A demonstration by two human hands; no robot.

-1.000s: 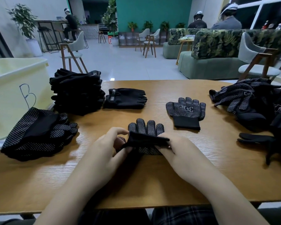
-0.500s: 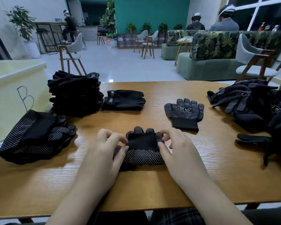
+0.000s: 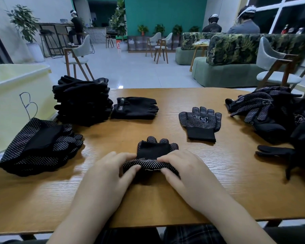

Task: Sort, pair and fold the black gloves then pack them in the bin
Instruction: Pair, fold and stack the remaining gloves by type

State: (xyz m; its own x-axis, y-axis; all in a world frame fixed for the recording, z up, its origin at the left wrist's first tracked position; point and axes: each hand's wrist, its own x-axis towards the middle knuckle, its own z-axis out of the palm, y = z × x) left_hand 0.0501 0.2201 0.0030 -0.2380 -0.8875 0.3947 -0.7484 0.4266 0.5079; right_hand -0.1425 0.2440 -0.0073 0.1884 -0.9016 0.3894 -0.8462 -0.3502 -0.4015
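My left hand [image 3: 111,170] and right hand [image 3: 181,166] pinch the near fold of the dotted glove pair [image 3: 155,155] lying on the table [image 3: 218,182], fingers curled over it, thumbs beneath; its cuff lies just beyond my fingertips.

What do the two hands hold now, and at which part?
Both the left hand and right hand pinch the folded dotted glove pair at its near folded edge.
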